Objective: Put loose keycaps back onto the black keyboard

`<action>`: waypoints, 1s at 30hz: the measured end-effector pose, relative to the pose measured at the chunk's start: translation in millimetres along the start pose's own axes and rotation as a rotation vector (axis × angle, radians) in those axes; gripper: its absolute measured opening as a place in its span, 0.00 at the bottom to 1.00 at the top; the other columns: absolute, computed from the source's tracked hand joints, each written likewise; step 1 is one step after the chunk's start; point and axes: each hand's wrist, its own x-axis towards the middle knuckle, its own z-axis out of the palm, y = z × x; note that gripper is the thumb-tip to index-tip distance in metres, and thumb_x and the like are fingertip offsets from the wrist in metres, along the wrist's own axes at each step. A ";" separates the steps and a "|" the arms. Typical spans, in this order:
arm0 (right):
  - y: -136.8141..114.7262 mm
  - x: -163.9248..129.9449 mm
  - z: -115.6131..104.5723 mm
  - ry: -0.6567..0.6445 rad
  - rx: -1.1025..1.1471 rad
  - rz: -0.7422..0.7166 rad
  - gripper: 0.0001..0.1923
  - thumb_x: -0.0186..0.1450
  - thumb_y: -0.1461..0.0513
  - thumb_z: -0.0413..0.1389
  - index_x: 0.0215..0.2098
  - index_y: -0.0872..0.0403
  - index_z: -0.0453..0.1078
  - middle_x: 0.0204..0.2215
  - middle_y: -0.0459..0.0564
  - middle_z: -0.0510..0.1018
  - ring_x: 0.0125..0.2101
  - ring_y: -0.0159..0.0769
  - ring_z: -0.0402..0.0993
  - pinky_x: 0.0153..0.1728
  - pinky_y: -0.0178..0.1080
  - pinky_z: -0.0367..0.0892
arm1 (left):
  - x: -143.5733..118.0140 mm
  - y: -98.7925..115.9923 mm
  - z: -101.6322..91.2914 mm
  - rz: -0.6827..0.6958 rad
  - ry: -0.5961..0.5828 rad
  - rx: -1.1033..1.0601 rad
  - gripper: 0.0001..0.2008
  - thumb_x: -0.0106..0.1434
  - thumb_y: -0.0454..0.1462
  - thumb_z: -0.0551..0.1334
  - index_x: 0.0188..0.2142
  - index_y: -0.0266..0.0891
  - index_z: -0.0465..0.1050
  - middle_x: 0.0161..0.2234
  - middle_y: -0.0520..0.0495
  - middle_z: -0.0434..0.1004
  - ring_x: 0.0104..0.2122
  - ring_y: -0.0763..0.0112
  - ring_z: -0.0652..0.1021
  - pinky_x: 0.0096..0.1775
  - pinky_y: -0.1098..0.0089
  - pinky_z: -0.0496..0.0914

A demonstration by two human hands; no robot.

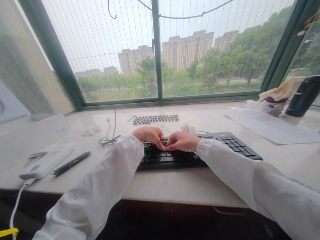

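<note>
**Working on the keyboard key rows**

The black keyboard [197,150] lies flat on the pale worktop [165,189] in front of the window [157,43], its long edge parallel to the worktop's front edge. Both hands meet over the upper key rows, left of the number pad.

The left hand [149,135] is curled, fingertips pointing down onto the keys. The right hand [182,141] is curled the same way, its fingertips touching those of the left. Both appear pinched together at one spot; whether they grip a small part such as a keycap cannot be told, since the fingers hide it.

A strip of loose keycaps [156,118] lies behind the keyboard, near the window frame. A crumpled tissue [188,128] sits just beyond the right hand.

For good work at this step:
- Keep both wrists low and steady.
- Apply force straight up or down, never sideways, since key stems probably bend easily.
- Work one key at a time.

A pen [70,164] and a white power bank [46,161] lie well apart to the left.
</note>
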 end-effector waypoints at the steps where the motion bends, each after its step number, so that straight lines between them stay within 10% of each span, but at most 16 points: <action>1: -0.9 -0.6 0.1 0.002 -0.005 0.001 0.10 0.54 0.58 0.60 0.30 0.56 0.77 0.24 0.45 0.76 0.28 0.32 0.68 0.29 0.34 0.59 | 0.5 0.8 0.1 -0.004 0.001 0.016 0.26 0.38 0.48 0.71 0.20 0.40 0.55 0.17 0.59 0.55 0.23 0.75 0.58 0.28 0.70 0.49; 13: 1.8 -5.9 -1.7 0.082 0.058 -0.038 0.11 0.55 0.57 0.61 0.31 0.57 0.77 0.26 0.47 0.79 0.29 0.33 0.71 0.30 0.33 0.62 | -8.5 -11.3 0.8 0.121 0.042 -0.178 0.22 0.41 0.47 0.72 0.23 0.39 0.62 0.20 0.58 0.63 0.24 0.75 0.63 0.29 0.72 0.54; 21: 19.1 -21.0 -42.8 0.817 -0.322 -0.018 0.08 0.61 0.59 0.57 0.30 0.53 0.76 0.29 0.47 0.80 0.29 0.34 0.71 0.34 0.36 0.63 | -10.1 -32.1 -13.8 -0.006 0.518 -0.188 0.20 0.45 0.50 0.70 0.29 0.39 0.72 0.29 0.50 0.76 0.29 0.70 0.73 0.31 0.71 0.63; 30: 40.4 -24.1 -60.6 0.817 -0.623 0.170 0.18 0.65 0.49 0.51 0.37 0.53 0.75 0.29 0.50 0.80 0.31 0.39 0.74 0.36 0.40 0.61 | -0.1 -59.5 -17.5 -0.451 0.836 0.223 0.13 0.63 0.42 0.57 0.44 0.47 0.77 0.32 0.48 0.82 0.41 0.59 0.78 0.42 0.62 0.69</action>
